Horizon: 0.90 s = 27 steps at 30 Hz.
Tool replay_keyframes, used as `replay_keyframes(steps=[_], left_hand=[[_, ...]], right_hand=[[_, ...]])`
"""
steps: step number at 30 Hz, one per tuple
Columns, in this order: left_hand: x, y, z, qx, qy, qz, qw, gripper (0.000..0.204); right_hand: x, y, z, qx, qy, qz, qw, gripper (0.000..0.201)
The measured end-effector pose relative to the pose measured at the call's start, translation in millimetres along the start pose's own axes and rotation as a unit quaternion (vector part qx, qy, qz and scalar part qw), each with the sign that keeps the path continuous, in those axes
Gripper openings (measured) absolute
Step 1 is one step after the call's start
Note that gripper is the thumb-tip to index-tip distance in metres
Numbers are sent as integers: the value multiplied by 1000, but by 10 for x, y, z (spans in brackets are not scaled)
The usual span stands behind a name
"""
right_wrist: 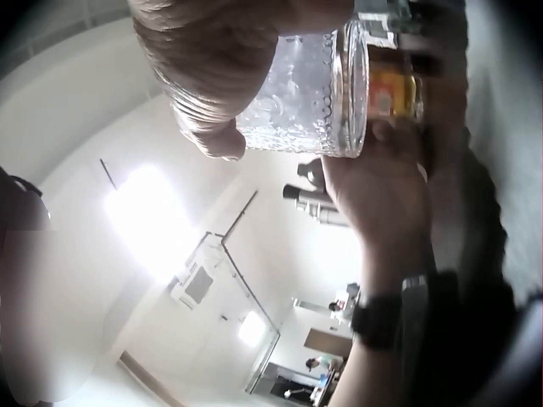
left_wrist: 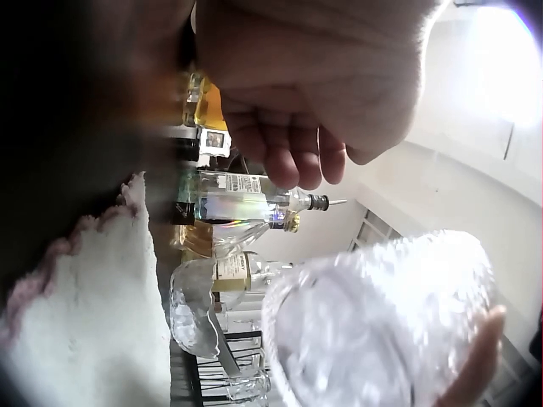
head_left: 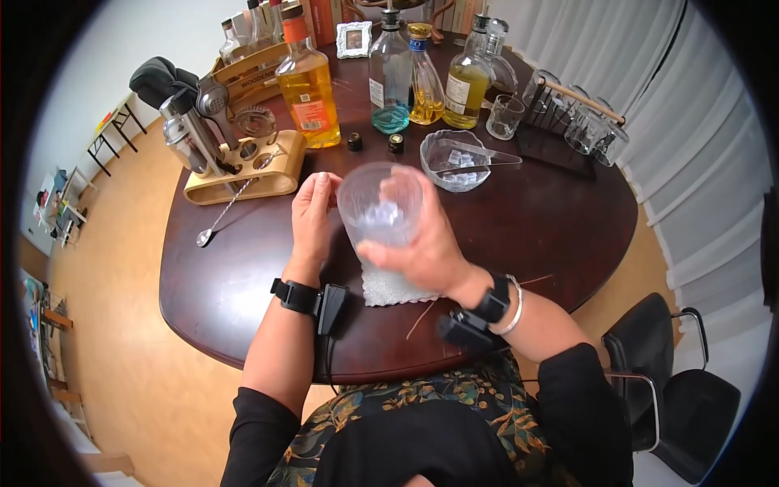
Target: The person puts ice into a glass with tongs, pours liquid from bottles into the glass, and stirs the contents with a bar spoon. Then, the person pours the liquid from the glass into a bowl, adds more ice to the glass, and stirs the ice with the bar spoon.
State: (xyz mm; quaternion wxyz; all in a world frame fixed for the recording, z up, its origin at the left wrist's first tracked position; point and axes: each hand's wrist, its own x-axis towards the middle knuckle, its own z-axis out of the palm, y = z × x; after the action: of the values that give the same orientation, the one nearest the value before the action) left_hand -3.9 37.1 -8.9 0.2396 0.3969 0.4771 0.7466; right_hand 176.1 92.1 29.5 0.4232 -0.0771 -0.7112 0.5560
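Observation:
My right hand [head_left: 426, 243] grips a clear textured glass [head_left: 369, 191], thumb on one side and fingers round the other. Ice cubes [head_left: 381, 214] show inside it. Held above the table, the glass overlaps a white cloth [head_left: 393, 288] in the head view. From the left wrist, its patterned wall and round base [left_wrist: 344, 339] appear tilted. Just left of the glass, my left hand [head_left: 312, 215] is raised with loosely bent fingers [left_wrist: 280, 157] and holds nothing.
A glass bowl [head_left: 456, 178] with ice and tongs [head_left: 495, 157] stands beyond the right hand. Several bottles [head_left: 310, 89] line the back. At left is a wooden bar-tool stand [head_left: 243, 188] with a shaker [head_left: 185, 134]; a rack of glasses [head_left: 580, 122] sits at right.

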Motion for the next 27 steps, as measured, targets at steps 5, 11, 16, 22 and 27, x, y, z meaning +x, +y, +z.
replay_keyframes(steps=[5, 11, 16, 22, 27], left_hand=[[11, 32, 2, -23, 5, -13, 1000, 30], [-3, 21, 27, -12, -3, -18, 1000, 29], [12, -64, 18, -10, 9, -21, 1000, 29], [24, 1, -13, -21, 9, -16, 1000, 30], [8, 11, 11, -18, -11, -22, 1000, 28]], right_hand=[[697, 367, -140, -129, 140, -107, 976, 87], [38, 163, -371, -52, 86, 37, 994, 89], [-179, -75, -7, -5, -26, 12, 1000, 90], [546, 294, -197, -169, 121, -64, 976, 88], [156, 348, -527, -78, 105, 10, 991, 91]])
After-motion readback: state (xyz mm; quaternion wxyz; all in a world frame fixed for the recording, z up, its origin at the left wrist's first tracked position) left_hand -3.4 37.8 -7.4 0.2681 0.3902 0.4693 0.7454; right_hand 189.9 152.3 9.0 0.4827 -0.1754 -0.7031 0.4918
